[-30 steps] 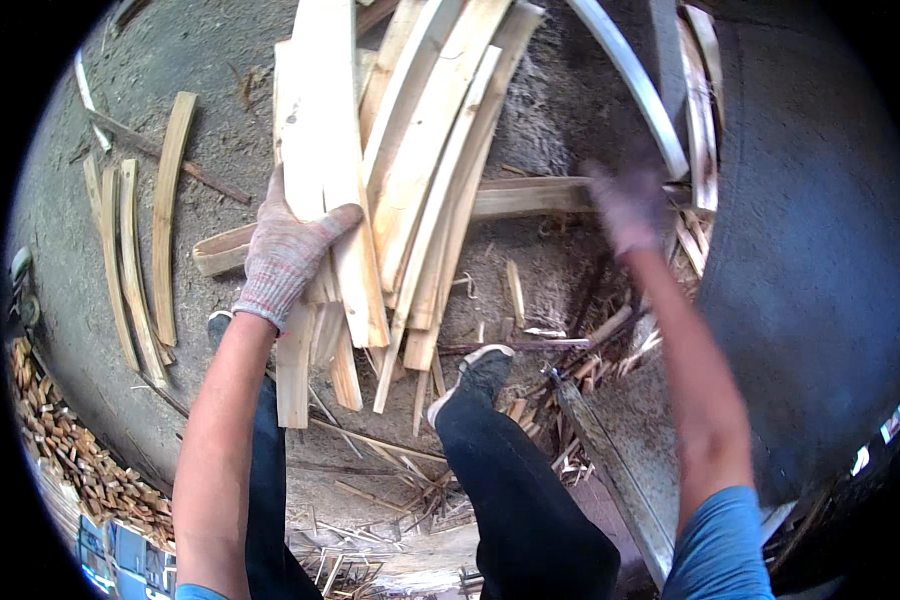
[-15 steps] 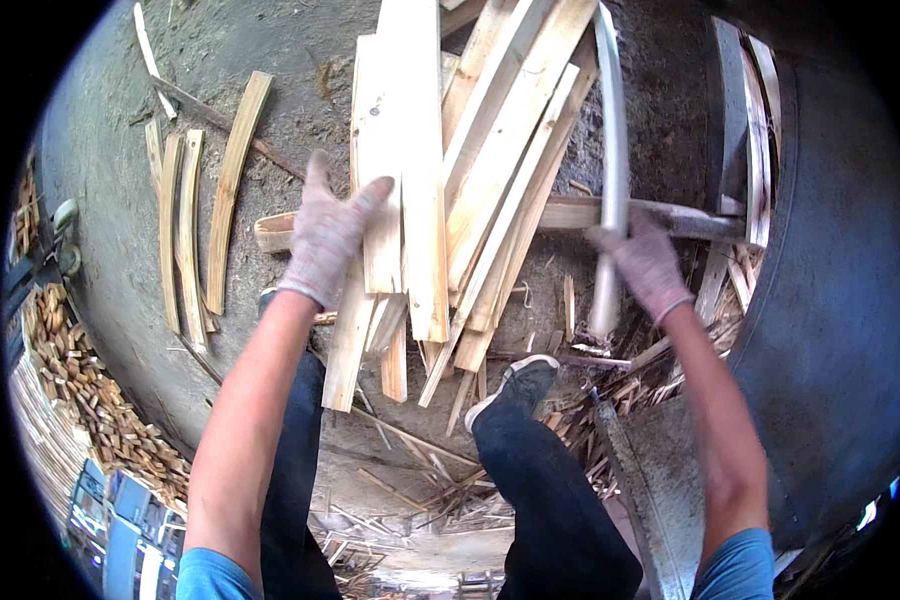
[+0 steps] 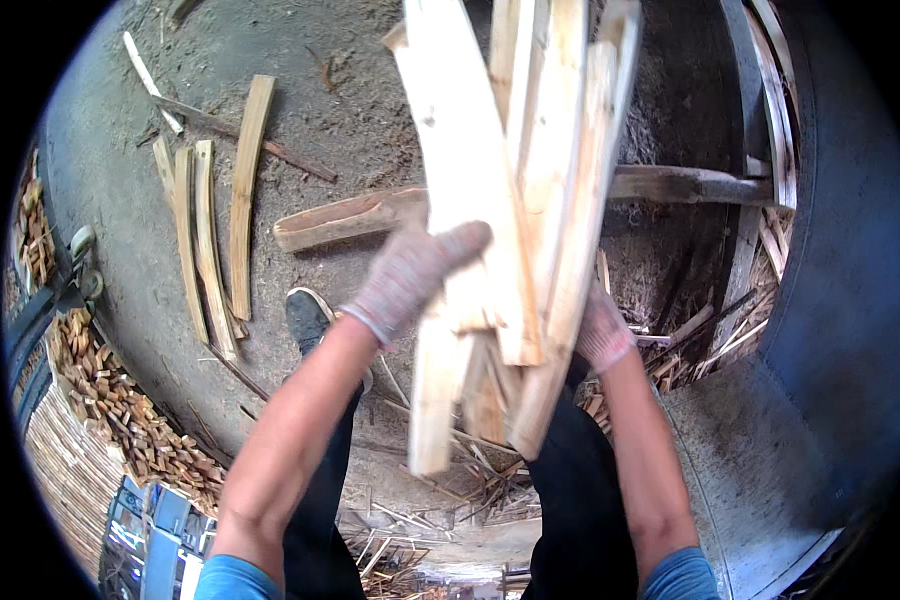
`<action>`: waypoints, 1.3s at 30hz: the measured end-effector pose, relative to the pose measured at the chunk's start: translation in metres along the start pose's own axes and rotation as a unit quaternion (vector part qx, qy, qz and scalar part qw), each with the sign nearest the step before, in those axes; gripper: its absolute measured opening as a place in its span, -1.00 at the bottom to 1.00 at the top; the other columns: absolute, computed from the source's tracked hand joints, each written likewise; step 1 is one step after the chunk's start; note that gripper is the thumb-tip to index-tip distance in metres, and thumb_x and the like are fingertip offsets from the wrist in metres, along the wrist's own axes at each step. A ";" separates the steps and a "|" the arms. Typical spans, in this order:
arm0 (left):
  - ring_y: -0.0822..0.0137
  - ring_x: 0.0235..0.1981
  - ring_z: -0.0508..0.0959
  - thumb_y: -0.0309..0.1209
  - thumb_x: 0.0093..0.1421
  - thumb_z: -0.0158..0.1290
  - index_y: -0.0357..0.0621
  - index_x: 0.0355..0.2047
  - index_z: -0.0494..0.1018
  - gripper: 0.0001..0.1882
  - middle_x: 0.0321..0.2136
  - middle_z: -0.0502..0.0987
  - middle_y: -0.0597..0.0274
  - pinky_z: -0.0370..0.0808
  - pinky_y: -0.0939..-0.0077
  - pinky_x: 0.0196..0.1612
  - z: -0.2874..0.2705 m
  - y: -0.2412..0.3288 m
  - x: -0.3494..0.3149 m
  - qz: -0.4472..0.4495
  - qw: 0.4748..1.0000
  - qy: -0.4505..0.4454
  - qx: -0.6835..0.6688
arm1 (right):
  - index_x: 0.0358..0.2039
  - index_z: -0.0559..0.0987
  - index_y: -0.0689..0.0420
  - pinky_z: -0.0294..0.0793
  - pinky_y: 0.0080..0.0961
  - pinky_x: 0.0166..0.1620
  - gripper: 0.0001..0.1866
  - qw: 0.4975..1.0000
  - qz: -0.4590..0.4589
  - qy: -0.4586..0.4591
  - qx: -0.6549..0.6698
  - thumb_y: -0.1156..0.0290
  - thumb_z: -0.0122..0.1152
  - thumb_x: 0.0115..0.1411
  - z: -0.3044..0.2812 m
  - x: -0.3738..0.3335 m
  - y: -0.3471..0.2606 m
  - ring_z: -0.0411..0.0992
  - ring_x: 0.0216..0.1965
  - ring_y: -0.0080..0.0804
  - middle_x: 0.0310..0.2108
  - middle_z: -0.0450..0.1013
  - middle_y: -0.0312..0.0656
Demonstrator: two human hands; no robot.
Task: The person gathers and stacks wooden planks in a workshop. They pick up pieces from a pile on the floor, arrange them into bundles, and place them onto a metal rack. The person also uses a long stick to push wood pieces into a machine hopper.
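Note:
A loose bundle of pale wooden planks (image 3: 467, 165) is held up between my two gloved hands, over the ground and in front of my legs. My left hand (image 3: 410, 275) clasps its left side, thumb across the front face and the other fingers hidden behind. On the right side, my right hand (image 3: 605, 330) supports the bundle low down, its fingers hidden by the planks. The lower ends are uneven and the pieces fan out at the top. Behind the bundle a thick timber (image 3: 345, 217) lies crosswise.
Several narrow boards (image 3: 250, 190) lie on the dirt floor at left, beside a thin dark stick (image 3: 240, 132). A large pile of cut wood (image 3: 135, 410) lies at the lower left. A dark metal panel (image 3: 855, 250) rises at right, with wood scraps (image 3: 735, 335) beside it.
The planks have been raised and drawn together, shifting slightly right and turning more upright. My left hand has moved right and down onto them; my right hand has moved left from the pale curved strip to their side.

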State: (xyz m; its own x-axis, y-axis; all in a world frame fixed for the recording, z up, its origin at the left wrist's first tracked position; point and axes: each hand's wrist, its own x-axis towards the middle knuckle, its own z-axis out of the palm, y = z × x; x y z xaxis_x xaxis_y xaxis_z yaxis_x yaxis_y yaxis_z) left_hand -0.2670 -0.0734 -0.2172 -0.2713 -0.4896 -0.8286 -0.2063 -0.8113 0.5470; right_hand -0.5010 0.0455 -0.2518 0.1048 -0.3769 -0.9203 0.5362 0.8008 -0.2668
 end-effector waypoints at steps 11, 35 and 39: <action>0.18 0.13 0.48 0.06 0.14 0.28 -0.36 0.41 0.00 0.08 0.14 0.42 -0.10 0.49 0.36 0.19 0.030 -0.053 0.018 0.071 0.979 0.032 -0.189 | 0.15 0.46 0.39 0.59 -0.38 0.03 -0.04 0.988 -0.081 0.042 -0.122 -0.28 0.39 0.09 -0.010 0.017 -0.038 0.58 -0.06 -0.30 -0.04 0.57 0.00; 0.30 0.04 0.48 -0.16 0.27 0.12 -0.41 0.35 0.09 -0.19 0.06 0.47 -0.01 0.44 0.44 0.13 -0.007 -0.053 -0.281 -0.148 0.954 -0.011 -0.261 | 0.07 0.55 0.43 0.52 -0.48 0.05 -0.35 0.979 0.160 0.073 -0.106 0.02 0.27 0.29 0.129 -0.279 0.026 0.54 -0.08 -0.43 -0.05 0.58 0.02; 0.25 0.04 0.50 -0.15 0.25 0.20 -0.35 0.38 0.04 -0.13 0.07 0.46 -0.05 0.48 0.39 0.11 -0.026 -0.068 -0.341 -0.212 0.935 0.000 -0.285 | 0.10 0.54 0.41 0.55 -0.49 0.02 -0.41 0.967 0.204 0.079 -0.127 0.11 0.24 0.30 0.164 -0.321 0.040 0.57 -0.08 -0.38 -0.05 0.59 -0.02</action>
State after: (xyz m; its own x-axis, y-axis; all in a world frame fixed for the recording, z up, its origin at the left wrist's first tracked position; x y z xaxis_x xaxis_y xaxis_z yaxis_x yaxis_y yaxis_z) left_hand -0.1360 0.1405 0.0255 -0.2782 -0.0847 -0.9568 0.2386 -0.9710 0.0166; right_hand -0.3761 0.1223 0.0802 0.1237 0.0544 -0.9908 0.2520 0.9640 0.0844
